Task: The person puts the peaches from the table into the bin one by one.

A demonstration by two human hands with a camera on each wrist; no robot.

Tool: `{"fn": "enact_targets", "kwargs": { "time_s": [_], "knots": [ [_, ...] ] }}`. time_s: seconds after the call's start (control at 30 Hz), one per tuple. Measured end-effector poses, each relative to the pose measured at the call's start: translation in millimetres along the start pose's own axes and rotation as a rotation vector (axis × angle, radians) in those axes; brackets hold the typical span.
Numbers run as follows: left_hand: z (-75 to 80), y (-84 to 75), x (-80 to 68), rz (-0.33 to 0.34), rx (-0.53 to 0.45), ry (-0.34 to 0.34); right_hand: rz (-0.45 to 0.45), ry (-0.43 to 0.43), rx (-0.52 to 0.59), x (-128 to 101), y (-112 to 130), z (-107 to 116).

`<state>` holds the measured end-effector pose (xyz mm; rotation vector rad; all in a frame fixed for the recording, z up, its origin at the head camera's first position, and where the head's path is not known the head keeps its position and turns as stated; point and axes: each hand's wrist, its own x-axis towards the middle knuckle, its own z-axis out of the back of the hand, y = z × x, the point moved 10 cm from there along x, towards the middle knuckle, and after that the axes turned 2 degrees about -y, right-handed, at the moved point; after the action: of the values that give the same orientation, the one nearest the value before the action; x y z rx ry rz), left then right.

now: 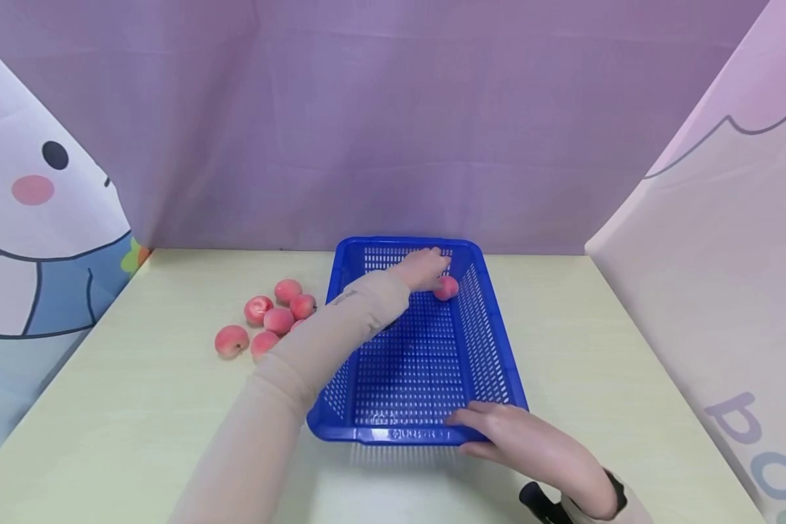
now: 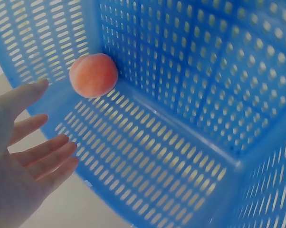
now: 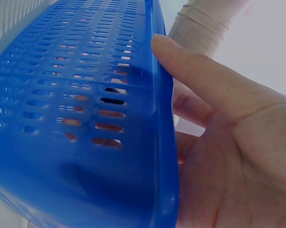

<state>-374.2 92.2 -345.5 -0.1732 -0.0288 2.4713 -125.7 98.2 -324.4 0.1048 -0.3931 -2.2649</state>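
Sitting inside the blue plastic basket full of holes, in its far right corner, is a round pink peach. The left hand is hanging in the basket near it, fingers loosely spread, holding nothing. The right hand is pinching the basket's near rim by the right corner. The peach is looking light, soft and easy to bruise, so its round sides are needing a gentle hold. The basket is seeming light and stiff. Its walls are boxing the peach in, more round pink peaches are lying left of the basket, and the pale yellow table is giving room on its right
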Motion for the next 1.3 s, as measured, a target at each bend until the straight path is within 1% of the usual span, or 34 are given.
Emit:
{"fn": "enact_targets", "kwargs": {
  "time_s": [0.13, 0.2, 0.37, 0.43, 0.57, 0.7, 0.87, 1.0, 1.1, 1.17, 1.3],
  "knots": [
    [5.2, -3.2, -12.5, -0.020, 0.019, 0.020, -0.002, 0.005, 0.002, 0, 0, -1],
    [8.8, -6.3, -19.2, -0.044, 0.037, 0.018, -0.002, 0.004, 0.001, 0, 0, -1],
    [19.3, -11.9, -38.1, -0.104, 0.044, 0.002, -0.007, 0.009, 0.010, 1, 0, -2],
    [23.8, -11.2, -46.2, -0.107, 0.044, 0.003, -0.008, 0.012, 0.015, 1, 0, -2],
    [33.6, -8.1, -60.3, -0.097, 0.084, 0.006, -0.012, 0.016, 0.015, 1, 0, -2],
    [44.2, -7.1, -72.8, -0.093, 0.106, -0.009, -0.017, 0.019, 0.012, 1, -1, -1],
    [53.9, -7.6, -89.0, -0.092, 0.129, -0.025, -0.009, 0.024, 0.016, 1, -2, -1],
    [61.6, -9.8, -102.4, -0.111, 0.145, -0.048, -0.025, 0.030, 0.015, 1, -3, -1],
    [66.8, -8.6, -112.2, -0.116, 0.146, -0.072, -0.026, 0.031, 0.015, 1, -3, -2],
    [70.6, -7.1, -118.6, -0.123, 0.142, -0.099, -0.019, 0.030, 0.013, 1, -2, -2],
    [78.6, -4.3, -134.2, -0.146, 0.137, -0.173, -0.010, 0.022, 0.008, 1, -2, -2]
  ]
}}
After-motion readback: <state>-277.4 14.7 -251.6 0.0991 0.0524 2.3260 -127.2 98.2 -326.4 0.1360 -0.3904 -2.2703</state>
